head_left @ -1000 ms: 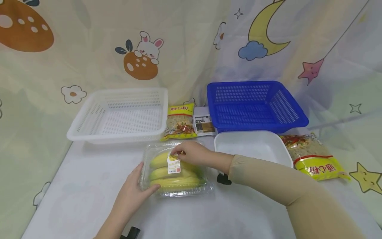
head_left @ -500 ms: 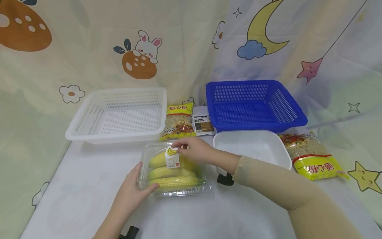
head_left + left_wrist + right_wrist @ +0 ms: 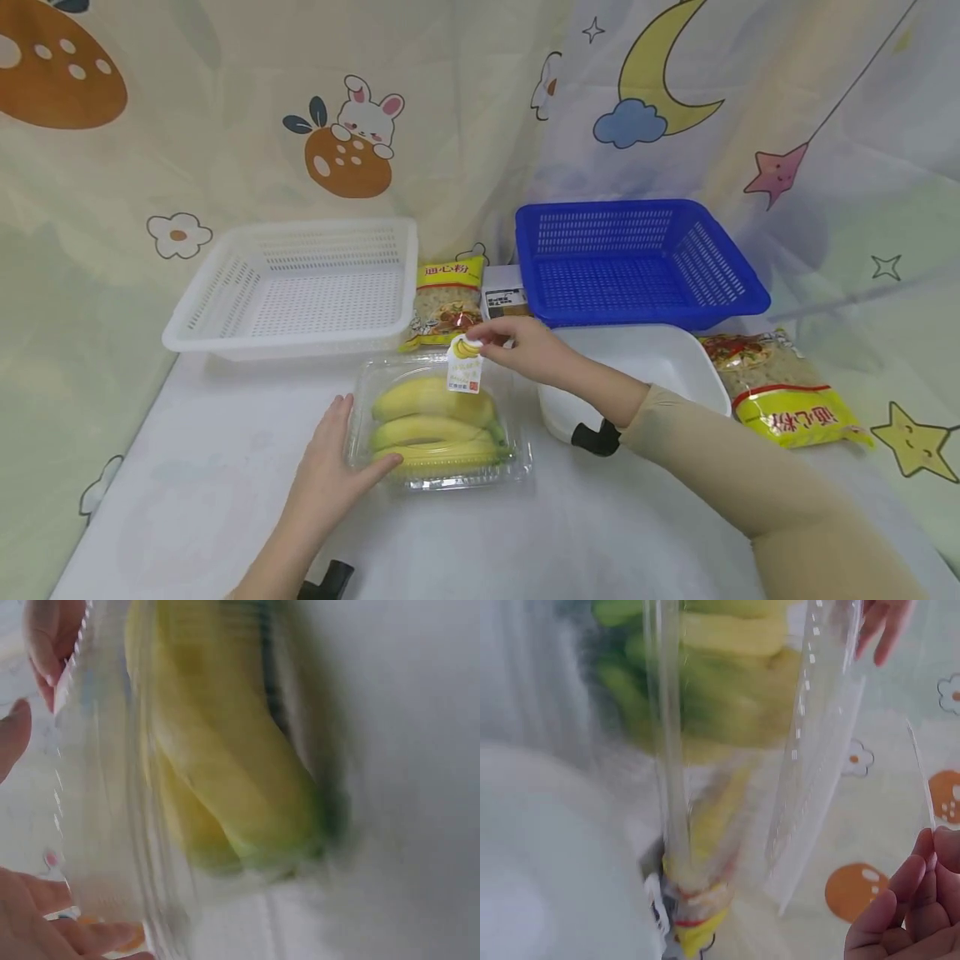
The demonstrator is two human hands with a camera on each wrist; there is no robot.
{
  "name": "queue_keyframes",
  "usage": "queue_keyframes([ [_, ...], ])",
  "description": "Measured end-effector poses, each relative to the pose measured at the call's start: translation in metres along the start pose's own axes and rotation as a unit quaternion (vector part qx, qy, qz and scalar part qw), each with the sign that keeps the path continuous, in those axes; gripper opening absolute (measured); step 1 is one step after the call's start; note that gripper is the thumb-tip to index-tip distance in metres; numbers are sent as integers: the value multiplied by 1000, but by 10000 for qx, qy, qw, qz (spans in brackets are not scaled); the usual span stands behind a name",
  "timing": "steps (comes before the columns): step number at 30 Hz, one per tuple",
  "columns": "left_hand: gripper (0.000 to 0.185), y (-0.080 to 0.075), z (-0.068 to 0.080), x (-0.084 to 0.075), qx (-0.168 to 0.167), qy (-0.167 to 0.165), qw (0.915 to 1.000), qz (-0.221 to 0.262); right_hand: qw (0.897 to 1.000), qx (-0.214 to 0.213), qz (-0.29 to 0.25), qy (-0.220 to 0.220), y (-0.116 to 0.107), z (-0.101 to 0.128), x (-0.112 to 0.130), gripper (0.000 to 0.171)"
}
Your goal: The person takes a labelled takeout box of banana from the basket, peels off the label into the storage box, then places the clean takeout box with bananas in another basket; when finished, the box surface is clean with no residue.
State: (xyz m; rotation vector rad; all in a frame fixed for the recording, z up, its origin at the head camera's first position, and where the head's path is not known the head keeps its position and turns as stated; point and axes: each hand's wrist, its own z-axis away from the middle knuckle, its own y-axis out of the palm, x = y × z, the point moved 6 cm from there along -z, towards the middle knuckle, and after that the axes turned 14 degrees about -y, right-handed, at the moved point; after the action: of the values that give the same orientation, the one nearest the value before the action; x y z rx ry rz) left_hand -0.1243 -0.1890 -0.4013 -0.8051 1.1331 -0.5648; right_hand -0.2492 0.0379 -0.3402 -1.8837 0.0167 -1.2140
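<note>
A clear plastic clamshell box (image 3: 521,475) sits on the white table with several yellow bananas (image 3: 435,431) inside, greenish at their ends. My left hand (image 3: 330,462) rests against the box's left side, fingers and thumb spread along it. Over the back of the box, my right hand (image 3: 528,348) pinches a small white label (image 3: 465,375) with a banana picture by its upper edge. Seen edge-on in the right wrist view, the label (image 3: 921,772) stands above the lid between thumb and fingers. The left wrist view shows the bananas (image 3: 217,750) through the box wall, blurred.
Behind stand a white basket (image 3: 285,346) and a blue basket (image 3: 637,317). A yellow pasta bag (image 3: 447,304) and a small packet (image 3: 506,302) lie between them. Right of the box are a white tray (image 3: 645,358) and another pasta bag (image 3: 783,392).
My right hand has lifted the label off the lid and moved it up and to the right. My left hand and the box have stayed nearly still.
</note>
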Motion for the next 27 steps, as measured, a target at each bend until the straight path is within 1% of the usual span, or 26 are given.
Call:
queue_keyframes([
  [2, 100, 1, 2, -10, -105, 207, 9995, 207, 9999, -158, -8, 35, -11, 6, -5, 25],
  [4, 98, 4, 4, -23, -93, 381, 9982, 456, 9995, -293, -4, 132, -22, 13, -10, 26],
  [8, 93, 12, 12, -55, -37, 776, 9941, 763, 9981, -540, 7, 287, -46, 27, -20, 28],
  [11, 89, 20, 20, -81, 43, 1104, 9887, 1016, 9964, -711, 33, 465, -65, 39, -29, 30],
  [14, 87, 31, 28, -106, 261, 1421, 9806, 1324, 9936, -883, 96, 699, -82, 53, -40, 33],
  [17, 86, 47, 33, -126, 667, 1514, 9722, 1655, 9901, -1060, 144, 905, -96, 67, -49, 36],
  [20, 86, 64, 37, -141, 1017, 1528, 9653, 1855, 9871, -1183, 208, 1054, -105, 77, -57, 38],
  [23, 86, 79, 40, -152, 1228, 1490, 9617, 1945, 9854, -1249, 262, 1130, -109, 85, -62, 39],
  [27, 85, 98, 41, -163, 1510, 1284, 9531, 2288, 9837, -1326, 292, 1177, -112, 91, -64, 40],
])
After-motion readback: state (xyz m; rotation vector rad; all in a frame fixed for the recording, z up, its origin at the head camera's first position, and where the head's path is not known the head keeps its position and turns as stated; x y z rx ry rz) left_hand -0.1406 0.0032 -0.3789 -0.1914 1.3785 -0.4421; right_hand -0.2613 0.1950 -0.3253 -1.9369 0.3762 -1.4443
